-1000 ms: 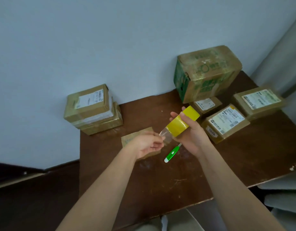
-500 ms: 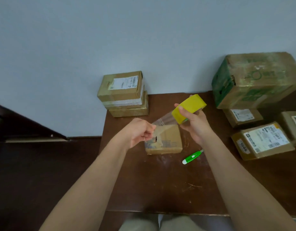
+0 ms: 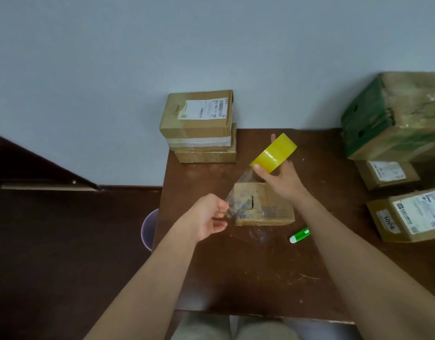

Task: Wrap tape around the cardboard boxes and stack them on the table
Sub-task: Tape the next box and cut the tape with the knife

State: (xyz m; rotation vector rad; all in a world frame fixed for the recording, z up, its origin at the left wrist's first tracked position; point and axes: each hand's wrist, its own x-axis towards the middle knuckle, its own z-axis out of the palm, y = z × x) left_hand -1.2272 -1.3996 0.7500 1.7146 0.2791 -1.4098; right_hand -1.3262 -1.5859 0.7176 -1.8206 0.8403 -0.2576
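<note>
We were at the unrolling step. Our right hand [image 3: 282, 179] held the yellow tape roll [image 3: 274, 153] tilted in the air above the far edge of the small cardboard box [image 3: 265, 204], its fingers [image 3: 258, 169] curled round the roll. Our left hand [image 3: 209, 218], just left of that box, pinched the free end of the clear tape strip [image 3: 238, 192] between thumb and fingertips, so the strip hung stretched from the roll across the box's left top corner. We could not tell whether any of it already touched the cardboard.

The box lay flat on the brown counter [image 3: 248, 273], unwrapped by the look of it. Behind it, at the counter's back left corner, two boxes stood as a stack [image 3: 199, 126], the upper one banded with pale tape. To its right lay the unwrapped labelled boxes [image 3: 407, 214] and a large green-printed carton [image 3: 395, 116]. A green cutter [image 3: 300, 235] lay just right of the box's near corner.

Next, we judged, the loose end needed pressing down on the box and the roll carrying round it, with the strip kept taut so it would not fold onto itself.
</note>
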